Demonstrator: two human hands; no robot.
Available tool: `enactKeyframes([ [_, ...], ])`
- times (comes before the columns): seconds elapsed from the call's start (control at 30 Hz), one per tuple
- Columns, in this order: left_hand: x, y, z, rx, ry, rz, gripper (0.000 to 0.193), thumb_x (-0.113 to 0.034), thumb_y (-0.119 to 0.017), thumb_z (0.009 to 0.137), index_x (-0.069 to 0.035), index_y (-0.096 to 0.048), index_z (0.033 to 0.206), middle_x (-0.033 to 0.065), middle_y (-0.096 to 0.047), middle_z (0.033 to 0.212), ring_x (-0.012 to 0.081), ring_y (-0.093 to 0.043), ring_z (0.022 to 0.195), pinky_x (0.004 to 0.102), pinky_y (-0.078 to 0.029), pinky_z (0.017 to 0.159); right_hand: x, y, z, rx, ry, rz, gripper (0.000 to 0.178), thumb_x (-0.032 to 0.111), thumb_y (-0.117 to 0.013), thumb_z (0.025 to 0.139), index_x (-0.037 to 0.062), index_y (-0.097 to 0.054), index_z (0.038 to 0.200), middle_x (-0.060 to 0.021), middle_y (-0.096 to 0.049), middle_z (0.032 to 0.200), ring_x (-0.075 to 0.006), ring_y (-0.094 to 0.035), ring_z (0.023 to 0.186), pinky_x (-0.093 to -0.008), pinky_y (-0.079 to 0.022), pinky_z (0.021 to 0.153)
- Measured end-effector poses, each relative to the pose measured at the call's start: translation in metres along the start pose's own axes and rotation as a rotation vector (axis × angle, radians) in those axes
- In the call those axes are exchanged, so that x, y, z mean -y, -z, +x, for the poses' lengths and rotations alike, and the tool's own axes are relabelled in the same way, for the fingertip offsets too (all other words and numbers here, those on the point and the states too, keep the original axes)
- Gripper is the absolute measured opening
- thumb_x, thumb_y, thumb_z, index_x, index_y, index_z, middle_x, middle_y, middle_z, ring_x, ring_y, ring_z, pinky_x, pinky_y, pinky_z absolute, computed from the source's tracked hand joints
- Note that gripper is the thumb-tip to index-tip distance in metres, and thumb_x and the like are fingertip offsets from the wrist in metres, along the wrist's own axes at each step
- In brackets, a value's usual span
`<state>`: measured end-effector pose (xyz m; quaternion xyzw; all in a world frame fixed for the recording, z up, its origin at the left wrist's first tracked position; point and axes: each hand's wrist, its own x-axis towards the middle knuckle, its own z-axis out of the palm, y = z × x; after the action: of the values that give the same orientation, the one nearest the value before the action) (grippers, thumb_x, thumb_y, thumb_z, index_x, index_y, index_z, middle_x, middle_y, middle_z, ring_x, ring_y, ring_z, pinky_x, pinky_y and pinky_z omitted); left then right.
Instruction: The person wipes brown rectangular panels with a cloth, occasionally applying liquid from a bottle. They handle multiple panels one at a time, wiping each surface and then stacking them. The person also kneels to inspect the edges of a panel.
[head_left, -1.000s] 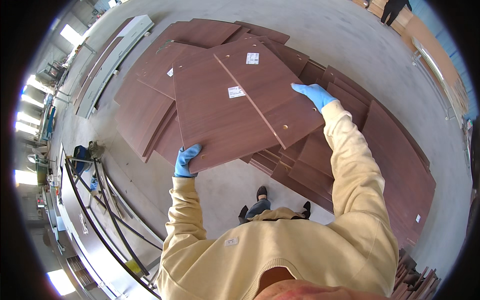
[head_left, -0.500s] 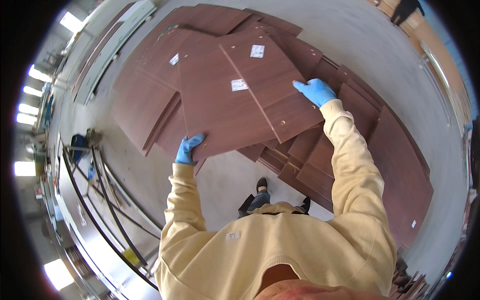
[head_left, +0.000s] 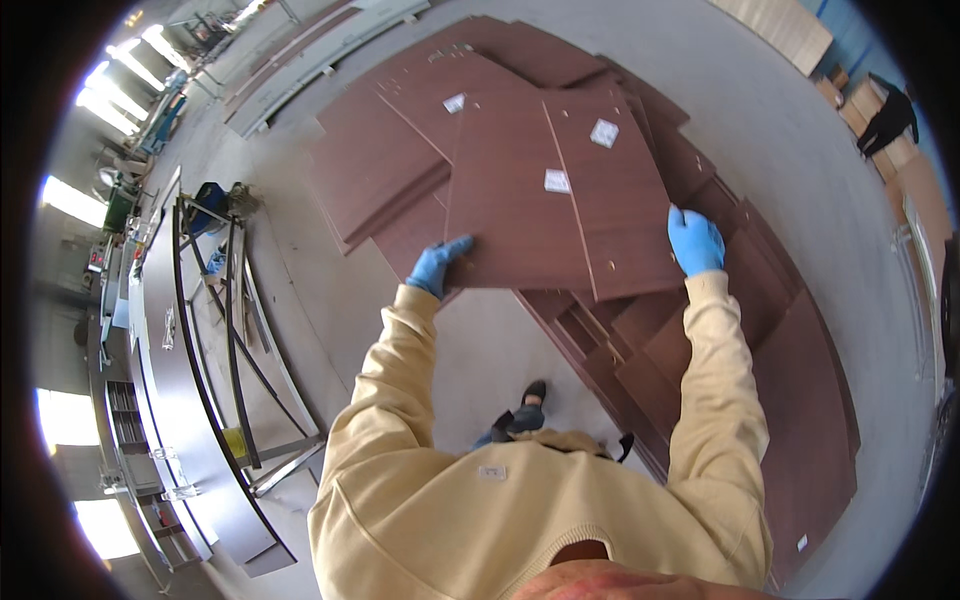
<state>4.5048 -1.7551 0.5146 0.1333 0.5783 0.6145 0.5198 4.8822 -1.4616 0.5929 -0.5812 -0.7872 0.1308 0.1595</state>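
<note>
Two-handed handling step, I'd judge — my blue-gloved left hand (head_left: 438, 267) and blue-gloved right hand (head_left: 697, 243) are clamped on opposite sides of the dark-brown, flat, seamed wood-look panel (head_left: 515, 225), over the loose brown-board stack (head_left: 375, 180) — next move probably calls for even grip.

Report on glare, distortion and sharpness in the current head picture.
Head view: windows at left blow out to white; head view: fisheye bending bows the long board at left, and the corners fall to black; head view: left hand, right hand and brown panel look fairly sharp.
</note>
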Motion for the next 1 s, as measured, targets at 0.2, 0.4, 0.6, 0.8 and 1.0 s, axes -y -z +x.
enactKeyframes([
  [0.2, -0.001, -0.012, -0.003, 0.039, 0.081, -0.076, 0.048, -0.028, -0.082, 0.097, 0.002, -0.068, 0.131, 0.0137, -0.076, 0.118, 0.0267, -0.076, 0.103, 0.0423, -0.065, 0.093, -0.018, -0.006, 0.005, 0.068, -0.149, 0.106, 0.059, 0.06, -0.057, 0.101, 0.0067, -0.082, 0.105, -0.0237, -0.078, 0.108, -0.0455, -0.073, 0.106, -0.0508, -0.057, 0.093],
  [0.4, -0.002, -0.003, -0.001, 0.066, 0.082, -0.13, 0.055, -0.032, -0.082, 0.097, 0.005, -0.065, 0.134, 0.0161, -0.075, 0.125, 0.0275, -0.076, 0.108, 0.0424, -0.065, 0.096, -0.023, -0.028, 0.006, 0.074, -0.197, 0.244, 0.059, 0.059, -0.059, 0.101, 0.0049, -0.08, 0.113, -0.0239, -0.077, 0.115, -0.0439, -0.073, 0.11, -0.0487, -0.056, 0.097],
  [0.6, -0.012, -0.014, -0.012, 0.102, 0.124, -0.191, 0.053, -0.033, -0.081, 0.098, 0.003, -0.068, 0.135, 0.0141, -0.077, 0.122, 0.0245, -0.077, 0.105, 0.0385, -0.066, 0.091, -0.057, -0.05, 0.027, 0.098, -0.228, 0.394, 0.063, 0.059, -0.065, 0.1, -0.0029, -0.077, 0.098, -0.0178, -0.073, 0.087, -0.0296, -0.065, 0.079, -0.0441, -0.052, 0.078],
  [0.8, -0.007, -0.004, 0.001, 0.147, 0.106, -0.124, 0.054, -0.035, -0.079, 0.1, 0.005, -0.068, 0.135, 0.014, -0.077, 0.122, 0.0249, -0.077, 0.103, 0.0377, -0.065, 0.091, -0.062, -0.055, 0.028, 0.094, -0.204, 0.604, 0.059, 0.055, -0.068, 0.1, -0.0038, -0.078, 0.099, -0.0117, -0.07, 0.08, -0.0237, -0.061, 0.074, -0.0411, -0.051, 0.074],
  [1.0, -0.001, 0.002, 0.006, -0.024, -0.023, 0.23, 0.057, -0.039, -0.08, 0.098, 0.008, -0.07, 0.128, 0.0154, -0.078, 0.112, 0.0233, -0.076, 0.098, 0.0356, -0.063, 0.089, -0.011, -0.005, 0.012, 0.043, -0.164, 0.196, 0.06, 0.056, -0.058, 0.104, -0.0005, -0.079, 0.099, -0.0291, -0.074, 0.099, -0.0479, -0.072, 0.092, -0.0511, -0.055, 0.084],
])
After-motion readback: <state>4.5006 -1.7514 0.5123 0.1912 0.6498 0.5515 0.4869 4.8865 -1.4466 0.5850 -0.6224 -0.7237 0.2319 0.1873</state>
